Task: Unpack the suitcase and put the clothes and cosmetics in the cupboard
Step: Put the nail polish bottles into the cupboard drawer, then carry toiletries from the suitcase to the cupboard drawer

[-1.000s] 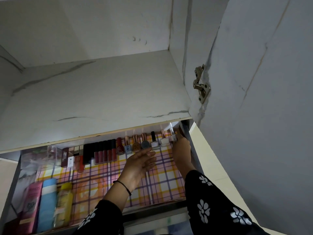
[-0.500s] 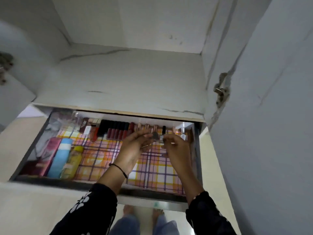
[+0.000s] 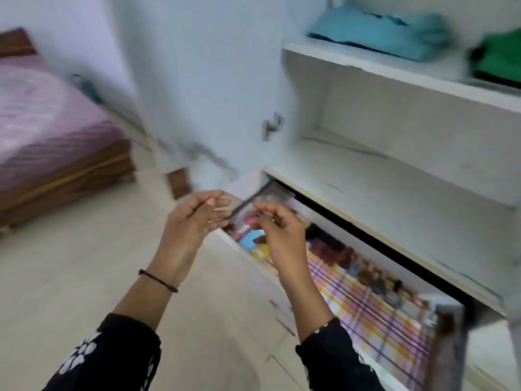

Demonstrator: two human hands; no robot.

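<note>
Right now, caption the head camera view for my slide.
Left hand and right hand hover by the open cosmetics drawer, folded clothes shelved above.

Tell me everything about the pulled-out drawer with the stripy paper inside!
The drawer is white with grey marble-like streaks, pulled open beneath a cupboard shelf. A checked liner in pink, yellow and purple covers its floor. Small cosmetic bottles stand in a row along the back; taller tubes lie at its left end. It is blurred, so labels cannot be read. The left hand and right hand hover before it, apparently not touching it.
</note>
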